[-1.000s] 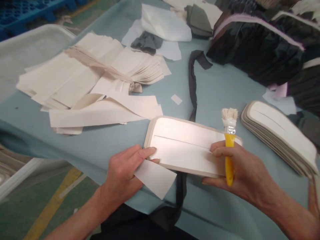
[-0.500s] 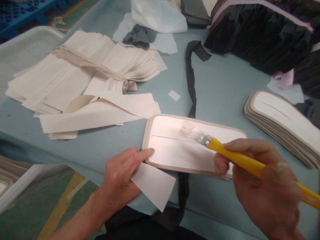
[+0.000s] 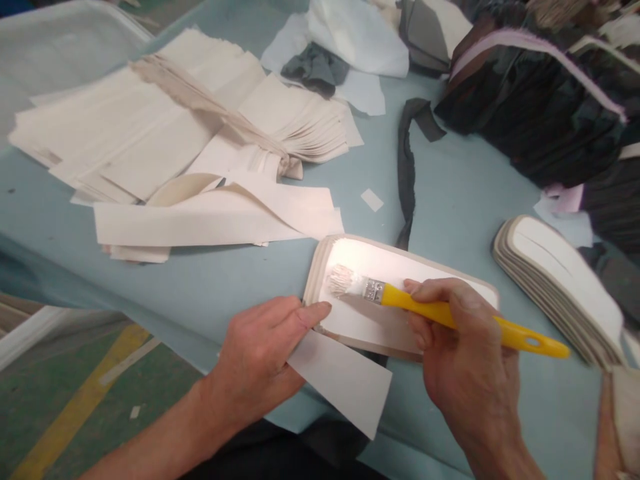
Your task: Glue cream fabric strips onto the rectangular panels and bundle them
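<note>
My right hand [image 3: 463, 347] is closed round the yellow handle of a small paintbrush [image 3: 440, 313]. Its pale bristles rest on the left end of the top white piece in a rounded stack of fabric pieces [image 3: 360, 263] in front of me. My left hand [image 3: 265, 353] pinches a white rectangular strip [image 3: 343, 380] under its fingers, with the fingertips pressed against the left edge of that stack.
A heap of cream strips [image 3: 200, 147] covers the left of the blue table [image 3: 450, 193]. A second rounded stack [image 3: 560, 280] lies to the right. A dark fabric strip [image 3: 406, 167], dark bundles [image 3: 540, 107] and white and grey scraps [image 3: 340, 47] lie farther back.
The brush has swung down from upright onto the stack and swept leftward to its left end. My left hand stays on the strip at the stack's edge.
</note>
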The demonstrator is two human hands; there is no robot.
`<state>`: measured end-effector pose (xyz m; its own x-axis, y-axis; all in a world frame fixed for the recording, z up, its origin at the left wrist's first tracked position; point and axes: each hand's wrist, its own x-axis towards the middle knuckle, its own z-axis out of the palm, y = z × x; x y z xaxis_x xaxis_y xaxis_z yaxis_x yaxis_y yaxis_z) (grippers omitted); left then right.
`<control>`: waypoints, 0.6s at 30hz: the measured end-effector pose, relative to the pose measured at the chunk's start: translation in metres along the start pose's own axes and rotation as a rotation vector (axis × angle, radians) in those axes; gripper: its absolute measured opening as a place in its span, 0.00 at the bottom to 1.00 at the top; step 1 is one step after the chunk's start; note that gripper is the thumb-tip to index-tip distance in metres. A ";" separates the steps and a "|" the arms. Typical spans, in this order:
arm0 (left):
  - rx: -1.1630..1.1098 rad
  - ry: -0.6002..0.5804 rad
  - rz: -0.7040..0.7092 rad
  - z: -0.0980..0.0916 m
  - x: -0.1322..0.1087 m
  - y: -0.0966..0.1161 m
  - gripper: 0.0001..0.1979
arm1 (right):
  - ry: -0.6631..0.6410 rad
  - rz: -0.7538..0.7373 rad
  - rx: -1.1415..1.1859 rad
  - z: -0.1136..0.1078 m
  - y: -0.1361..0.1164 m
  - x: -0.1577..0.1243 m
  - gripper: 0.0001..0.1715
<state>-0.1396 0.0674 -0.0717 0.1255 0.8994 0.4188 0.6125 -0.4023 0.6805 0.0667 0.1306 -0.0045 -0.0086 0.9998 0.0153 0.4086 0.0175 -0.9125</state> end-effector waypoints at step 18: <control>0.080 -0.015 0.020 -0.001 -0.002 -0.005 0.19 | -0.070 -0.074 -0.088 -0.019 -0.015 0.015 0.25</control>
<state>-0.1435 0.0673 -0.0755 0.1497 0.8938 0.4228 0.6697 -0.4062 0.6216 0.0778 0.1451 0.0175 -0.1040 0.9933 0.0498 0.4833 0.0942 -0.8704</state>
